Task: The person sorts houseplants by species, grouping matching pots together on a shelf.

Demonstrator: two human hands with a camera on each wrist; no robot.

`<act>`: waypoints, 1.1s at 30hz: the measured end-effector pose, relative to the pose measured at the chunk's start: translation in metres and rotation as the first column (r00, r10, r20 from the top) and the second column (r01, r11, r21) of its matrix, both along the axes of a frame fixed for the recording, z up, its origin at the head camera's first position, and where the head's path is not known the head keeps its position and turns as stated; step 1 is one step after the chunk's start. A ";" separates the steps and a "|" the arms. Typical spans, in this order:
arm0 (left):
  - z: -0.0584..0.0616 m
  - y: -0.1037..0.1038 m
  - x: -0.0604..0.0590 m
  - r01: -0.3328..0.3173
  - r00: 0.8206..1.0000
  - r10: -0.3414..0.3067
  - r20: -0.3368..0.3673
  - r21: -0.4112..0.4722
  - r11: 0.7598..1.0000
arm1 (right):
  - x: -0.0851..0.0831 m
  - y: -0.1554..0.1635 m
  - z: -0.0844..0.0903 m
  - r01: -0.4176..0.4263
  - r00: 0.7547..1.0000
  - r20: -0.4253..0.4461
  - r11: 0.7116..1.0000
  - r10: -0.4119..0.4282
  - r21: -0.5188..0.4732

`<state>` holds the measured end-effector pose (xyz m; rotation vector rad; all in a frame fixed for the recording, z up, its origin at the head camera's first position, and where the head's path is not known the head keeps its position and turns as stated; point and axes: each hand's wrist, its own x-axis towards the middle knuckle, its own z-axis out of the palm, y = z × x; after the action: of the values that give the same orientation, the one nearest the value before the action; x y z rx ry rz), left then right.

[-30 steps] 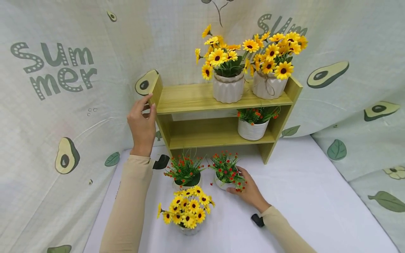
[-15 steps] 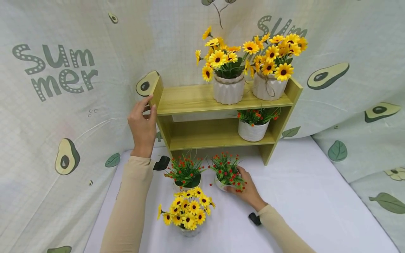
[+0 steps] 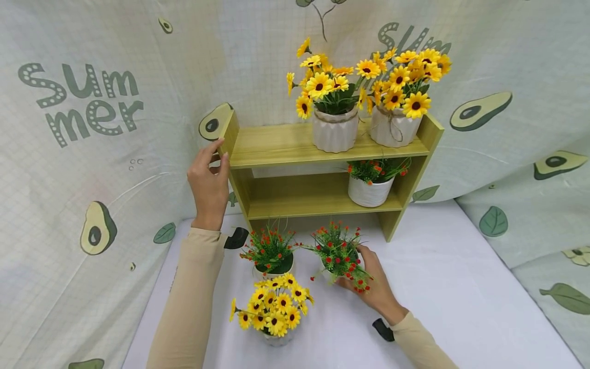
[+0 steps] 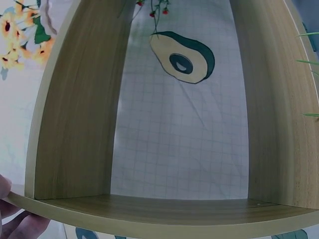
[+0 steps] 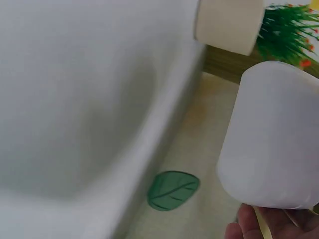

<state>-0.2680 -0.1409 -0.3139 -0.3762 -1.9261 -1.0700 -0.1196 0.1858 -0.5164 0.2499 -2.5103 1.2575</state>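
The right hand (image 3: 375,284) grips a small white pot of red-berried greenery (image 3: 340,254), which now sits tilted and a little farther right and nearer the shelf unit than half a second ago; the right wrist view shows the pot's smooth, rounded white wall (image 5: 271,139) off the white table (image 3: 442,287), with fingertips (image 5: 259,224) curled under its base. That suggests the pot has just been lifted rather than merely touched. It hangs in front of the open bottom bay of the wooden shelf unit (image 3: 318,146), near the table's back edge.

The left hand (image 3: 208,182) has not moved: its fingers stay clasped on the unit's top left corner, steadying it.

The shelf unit is pale yellow-green board with a printed wood grain and square edges. On its top board stand two ribbed white pots of yellow daisy-like flowers, one (image 3: 335,130) at the middle and one (image 3: 395,125) at the right end, both tied with twine. A third small white pot with red sprigs (image 3: 370,187) sits at the right end of the middle board. On the table remain a matching red-sprig pot (image 3: 272,253) and a pot of yellow flowers (image 3: 274,307) toward the front edge. Avocado-print cloth (image 3: 92,154) hangs behind.
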 end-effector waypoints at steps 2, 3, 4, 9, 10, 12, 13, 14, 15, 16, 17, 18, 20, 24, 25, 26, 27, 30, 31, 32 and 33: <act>0.000 0.000 0.000 0.001 1.000 -0.001 0.002 0.002 1.000 | 0.002 0.000 0.010 0.001 0.999 -0.036 1.000 -0.001 0.007; 0.000 0.000 0.000 0.000 1.000 0.000 0.002 0.001 1.000 | 0.003 0.000 0.015 0.002 0.998 -0.059 1.000 -0.001 0.009; 0.000 0.000 0.000 0.001 1.000 -0.001 0.002 0.002 1.000 | 0.003 0.000 0.020 0.001 0.996 -0.085 1.000 0.000 0.013; 0.002 0.001 0.001 -0.002 1.000 0.002 0.002 0.000 1.000 | 0.001 -0.002 0.042 0.000 0.983 -0.184 1.000 0.003 0.015; 0.002 0.001 0.001 -0.002 1.000 0.002 0.003 0.000 1.000 | 0.000 -0.003 0.046 -0.001 0.981 -0.195 1.000 0.004 0.014; 0.002 0.001 0.001 -0.004 1.000 0.004 0.004 -0.003 1.000 | -0.004 -0.004 0.053 0.000 0.977 -0.212 1.000 0.003 0.015; 0.002 0.001 0.001 -0.004 1.000 0.004 0.006 -0.003 1.000 | -0.006 -0.004 0.055 0.003 0.975 -0.221 1.000 0.001 0.018; 0.002 0.001 0.001 -0.005 1.000 0.005 0.008 -0.003 1.000 | -0.009 -0.005 0.058 0.003 0.974 -0.225 1.000 0.000 0.015; 0.002 0.001 0.001 -0.005 1.000 0.005 0.009 -0.004 1.000 | -0.011 -0.005 0.061 0.007 0.972 -0.235 1.000 -0.003 0.018; 0.002 0.001 0.001 -0.005 1.000 0.005 0.011 -0.003 1.000 | -0.015 -0.006 0.063 0.009 0.970 -0.242 1.000 -0.005 0.017; 0.002 0.001 0.001 -0.003 1.000 0.003 0.013 0.003 1.000 | -0.018 -0.007 0.066 0.010 0.969 -0.246 1.000 -0.007 0.014; 0.002 0.001 0.001 -0.003 1.000 0.003 0.015 0.004 1.000 | -0.022 -0.007 0.067 0.011 0.969 -0.248 1.000 -0.008 0.009; 0.002 0.001 0.001 -0.002 1.000 0.002 0.015 0.003 1.000 | -0.031 -0.009 0.071 0.012 0.968 -0.252 1.000 -0.011 0.001; 0.002 0.001 0.002 -0.008 1.000 0.008 0.012 -0.011 1.000 | -0.049 -0.013 0.077 0.027 0.967 -0.255 1.000 -0.023 0.011; 0.002 0.001 0.002 -0.009 1.000 0.009 0.012 -0.009 1.000 | -0.054 -0.014 0.078 0.034 0.966 -0.256 0.999 -0.028 0.017; 0.002 0.001 0.002 -0.010 1.000 0.010 0.012 -0.007 1.000 | -0.058 -0.015 0.079 0.043 0.965 -0.260 0.999 -0.035 0.027; 0.003 0.001 0.002 -0.010 1.000 0.010 0.013 -0.007 1.000 | -0.063 -0.016 0.080 0.052 0.964 -0.264 0.998 -0.042 0.033; 0.002 0.002 0.002 -0.006 1.000 0.006 0.016 -0.003 1.000 | -0.075 -0.020 0.084 0.074 0.960 -0.276 0.996 -0.057 0.052; 0.002 0.002 0.003 -0.006 1.000 0.006 0.015 -0.004 1.000 | -0.079 -0.021 0.085 0.082 0.957 -0.285 0.995 -0.062 0.060; 0.002 0.001 0.003 -0.005 1.000 0.006 0.014 -0.008 1.000 | -0.083 -0.022 0.086 0.087 0.954 -0.295 0.994 -0.063 0.070; 0.002 0.001 0.003 -0.006 1.000 0.006 0.012 -0.012 1.000 | -0.086 -0.023 0.087 0.091 0.951 -0.303 0.992 -0.062 0.082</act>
<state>-0.2651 -0.1399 -0.3116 -0.3718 -1.9440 -1.0593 -0.2055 0.1631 -0.4295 0.3362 -2.2959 0.9878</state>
